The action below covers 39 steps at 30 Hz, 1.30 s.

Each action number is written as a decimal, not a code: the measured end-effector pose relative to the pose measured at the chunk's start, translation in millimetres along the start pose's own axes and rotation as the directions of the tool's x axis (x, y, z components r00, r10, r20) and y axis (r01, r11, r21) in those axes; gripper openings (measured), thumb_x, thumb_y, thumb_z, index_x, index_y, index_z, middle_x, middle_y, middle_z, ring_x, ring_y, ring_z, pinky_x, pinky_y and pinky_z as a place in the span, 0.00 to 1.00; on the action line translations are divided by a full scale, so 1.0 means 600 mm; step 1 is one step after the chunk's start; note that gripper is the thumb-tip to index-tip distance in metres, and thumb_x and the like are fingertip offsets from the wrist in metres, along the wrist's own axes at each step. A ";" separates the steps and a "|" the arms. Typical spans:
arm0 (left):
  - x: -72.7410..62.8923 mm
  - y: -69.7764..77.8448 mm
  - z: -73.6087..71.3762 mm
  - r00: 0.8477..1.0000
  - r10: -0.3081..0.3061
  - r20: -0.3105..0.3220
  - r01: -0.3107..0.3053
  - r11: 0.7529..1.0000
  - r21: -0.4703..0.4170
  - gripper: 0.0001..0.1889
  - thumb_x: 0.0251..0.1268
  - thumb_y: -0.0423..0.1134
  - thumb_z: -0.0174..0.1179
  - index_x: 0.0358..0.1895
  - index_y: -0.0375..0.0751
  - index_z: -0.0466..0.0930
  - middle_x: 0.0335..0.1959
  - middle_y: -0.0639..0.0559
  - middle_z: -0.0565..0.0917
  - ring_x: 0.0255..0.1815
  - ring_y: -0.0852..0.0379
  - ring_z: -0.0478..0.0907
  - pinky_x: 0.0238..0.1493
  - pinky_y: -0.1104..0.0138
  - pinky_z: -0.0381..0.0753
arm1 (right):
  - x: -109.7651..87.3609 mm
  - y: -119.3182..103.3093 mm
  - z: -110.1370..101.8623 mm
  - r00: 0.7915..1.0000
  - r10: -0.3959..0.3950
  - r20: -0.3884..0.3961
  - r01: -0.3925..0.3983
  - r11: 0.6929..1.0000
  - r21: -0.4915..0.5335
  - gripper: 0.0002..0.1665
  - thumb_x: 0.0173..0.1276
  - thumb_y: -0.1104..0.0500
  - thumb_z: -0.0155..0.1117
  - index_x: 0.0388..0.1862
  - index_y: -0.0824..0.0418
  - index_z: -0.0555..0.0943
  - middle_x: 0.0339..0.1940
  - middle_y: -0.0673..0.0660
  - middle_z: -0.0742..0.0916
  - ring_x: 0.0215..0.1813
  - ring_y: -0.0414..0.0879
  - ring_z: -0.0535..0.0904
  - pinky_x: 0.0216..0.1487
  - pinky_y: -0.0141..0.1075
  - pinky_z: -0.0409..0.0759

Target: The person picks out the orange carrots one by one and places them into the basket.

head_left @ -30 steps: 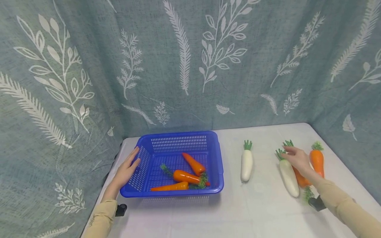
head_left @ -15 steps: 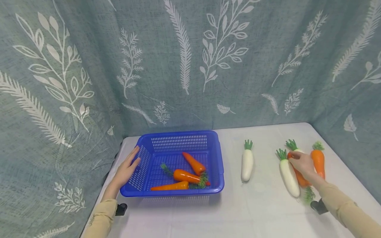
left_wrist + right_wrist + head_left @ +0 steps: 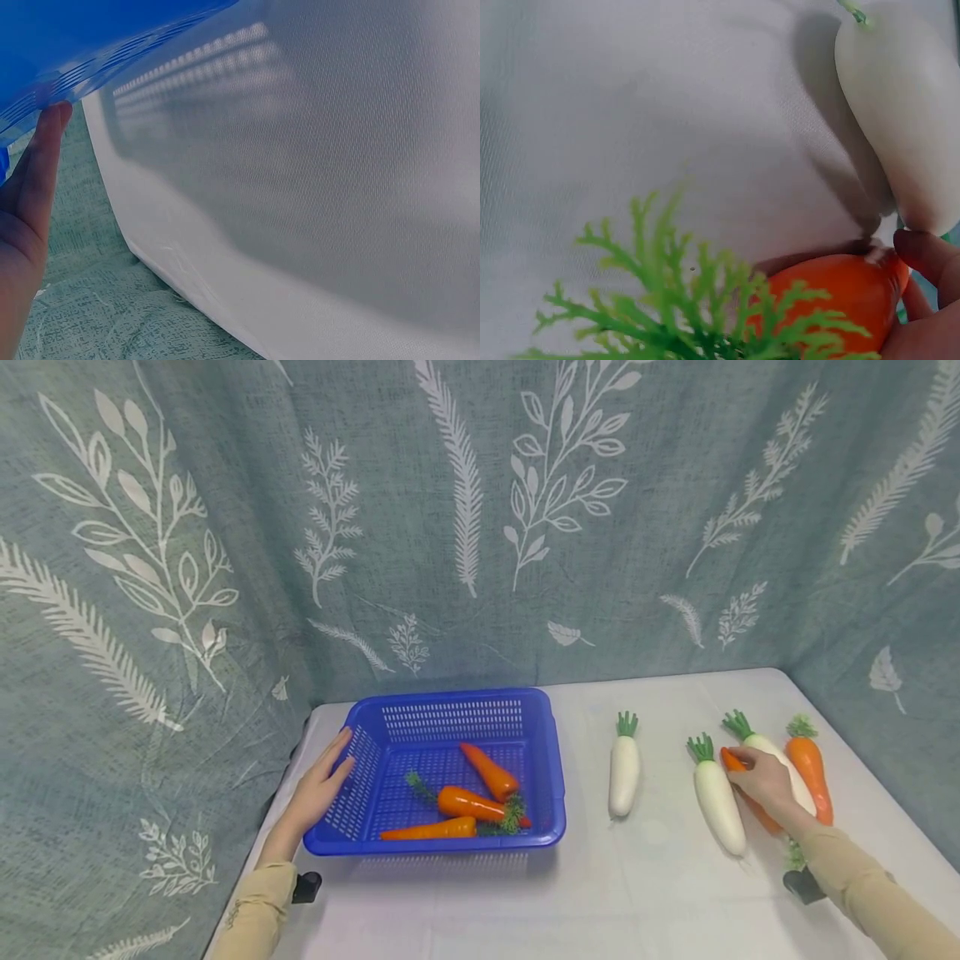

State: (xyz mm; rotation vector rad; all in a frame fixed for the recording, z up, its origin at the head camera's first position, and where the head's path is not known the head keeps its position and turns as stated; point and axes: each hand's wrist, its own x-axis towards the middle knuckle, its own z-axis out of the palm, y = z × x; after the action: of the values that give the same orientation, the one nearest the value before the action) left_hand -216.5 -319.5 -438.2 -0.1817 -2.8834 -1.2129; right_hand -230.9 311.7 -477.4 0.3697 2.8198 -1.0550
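My right hand grips an orange carrot on the table at the right, its tip poking out past the fingers. In the right wrist view the thumb is at the side of this carrot, whose leafy green top spreads in front. A white radish with green stalks lies just left of that hand. Another white radish lies on its other side, partly covered by it. At the left, my left hand rests with straight fingers against the left side of a blue plastic basket.
Three carrots lie inside the basket, one of them a straight carrot by the front wall. A lone white radish lies between basket and right hand. Farthest right is another carrot. A patterned green curtain hangs behind the white table.
My right hand has come down from above the stalks and taken hold of the carrot. The radish on its left has shifted slightly left, the far-right carrot slightly right. My left hand stays put.
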 end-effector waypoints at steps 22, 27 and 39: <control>0.003 0.002 -0.003 1.000 -0.014 0.010 0.014 1.000 -0.002 0.29 0.77 0.41 0.41 0.74 0.35 0.49 0.76 0.36 0.49 0.76 0.34 0.45 0.73 0.41 0.45 | 0.003 -0.001 0.002 0.999 0.034 -0.024 -0.034 0.999 -0.008 0.31 0.64 0.66 0.56 0.65 0.75 0.64 0.64 0.78 0.68 0.64 0.72 0.63 0.65 0.60 0.67; 0.002 0.004 -0.003 1.000 -0.006 0.006 0.006 1.000 -0.003 0.28 0.76 0.41 0.42 0.74 0.34 0.49 0.76 0.36 0.49 0.76 0.34 0.45 0.73 0.40 0.46 | 0.004 0.000 0.003 0.999 0.044 -0.017 -0.044 0.999 -0.006 0.31 0.65 0.65 0.57 0.66 0.75 0.64 0.65 0.78 0.68 0.65 0.72 0.63 0.65 0.60 0.66; 0.000 0.000 -0.002 1.000 -0.001 0.007 0.001 1.000 -0.006 0.29 0.77 0.43 0.41 0.74 0.34 0.50 0.76 0.36 0.49 0.76 0.34 0.45 0.73 0.41 0.46 | 0.001 -0.001 -0.003 0.999 0.032 0.013 -0.032 0.999 -0.011 0.32 0.65 0.64 0.58 0.65 0.77 0.63 0.65 0.78 0.68 0.65 0.73 0.62 0.65 0.60 0.66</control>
State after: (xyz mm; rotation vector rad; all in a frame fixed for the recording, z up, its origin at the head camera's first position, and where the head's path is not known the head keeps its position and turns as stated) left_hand -216.6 -320.3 -437.5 -0.1845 -2.8869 -1.2238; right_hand -231.8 312.7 -475.8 0.4037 2.7968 -1.0321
